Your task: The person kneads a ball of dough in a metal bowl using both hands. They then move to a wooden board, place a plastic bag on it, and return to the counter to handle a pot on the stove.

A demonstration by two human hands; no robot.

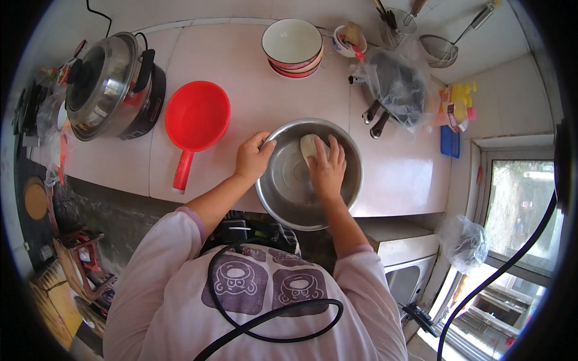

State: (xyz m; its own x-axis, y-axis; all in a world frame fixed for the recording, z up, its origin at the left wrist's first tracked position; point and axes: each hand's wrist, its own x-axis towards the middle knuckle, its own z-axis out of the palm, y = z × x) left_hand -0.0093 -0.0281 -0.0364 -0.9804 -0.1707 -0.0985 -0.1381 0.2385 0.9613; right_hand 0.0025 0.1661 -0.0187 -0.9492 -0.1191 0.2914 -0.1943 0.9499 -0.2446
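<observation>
A wide stainless steel basin [289,198] sits at the front edge of the counter, its near rim reaching past that edge. My left hand [254,158] grips the basin's left rim, thumb on top. Inside the basin, my right hand [328,169] rests on a pale lump of dough [309,143], fingers spread over its right side. The dough lies against the basin's far inner part. Part of it is hidden under my fingers. To the left of the basin, a red plastic ladle [197,116] lies with its handle towards me.
An electric pot with a steel lid [106,85] stands at the left. Stacked enamel bowls [292,43] are at the back, beside a small bowl [350,40]. Bag-covered pans [393,85] lie at the right. A black cable [271,322] loops across my shirt.
</observation>
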